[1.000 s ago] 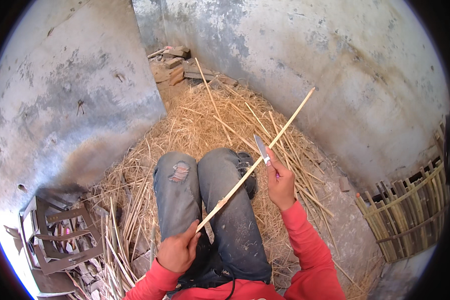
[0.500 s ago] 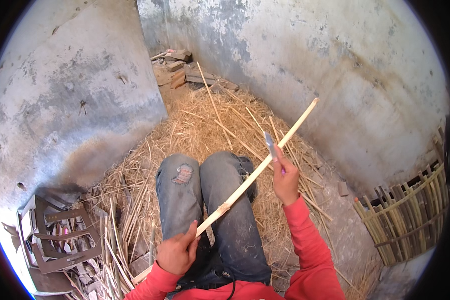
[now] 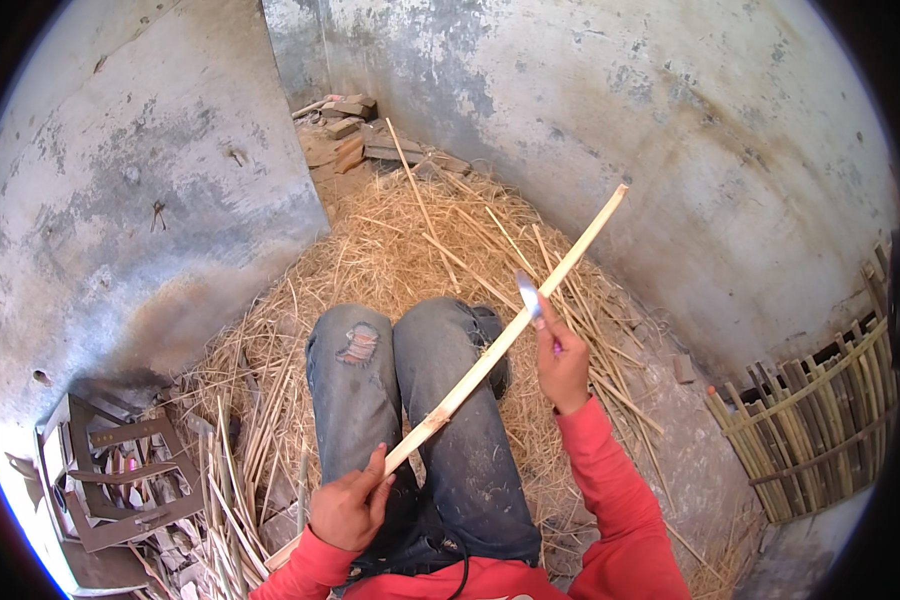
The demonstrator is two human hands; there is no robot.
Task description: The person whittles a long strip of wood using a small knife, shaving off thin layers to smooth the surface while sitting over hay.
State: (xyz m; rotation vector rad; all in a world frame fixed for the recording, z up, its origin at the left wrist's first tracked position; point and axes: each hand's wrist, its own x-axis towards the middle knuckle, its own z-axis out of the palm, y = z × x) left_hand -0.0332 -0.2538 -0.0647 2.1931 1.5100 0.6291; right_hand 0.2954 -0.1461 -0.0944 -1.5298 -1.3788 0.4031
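A long pale bamboo strip [image 3: 492, 357] runs slantwise across my lap, from near my left forearm up to the far right. My left hand [image 3: 351, 510] is closed round its lower part, below a brownish knot. In my right hand [image 3: 564, 365] is a knife, its handle mostly hidden by my fingers. The shiny knife blade [image 3: 528, 294] lies against the strip's upper half and points up and to the left. My jeans-clad knees [image 3: 345, 345] are under the strip, the left one with a torn patch.
Straw and shavings [image 3: 390, 235] cover the floor ahead, with several loose strips among them. A metal frame [image 3: 120, 470] stands at the left beside more strips. At the right is a slatted bamboo panel [image 3: 820, 430]. Bricks [image 3: 345, 125] lie in the far corner, between worn walls [image 3: 650, 120].
My right hand has shifted slightly nearer along the strip, and the blade now tilts more to the left. My left hand keeps its hold. The whole view has moved a little.
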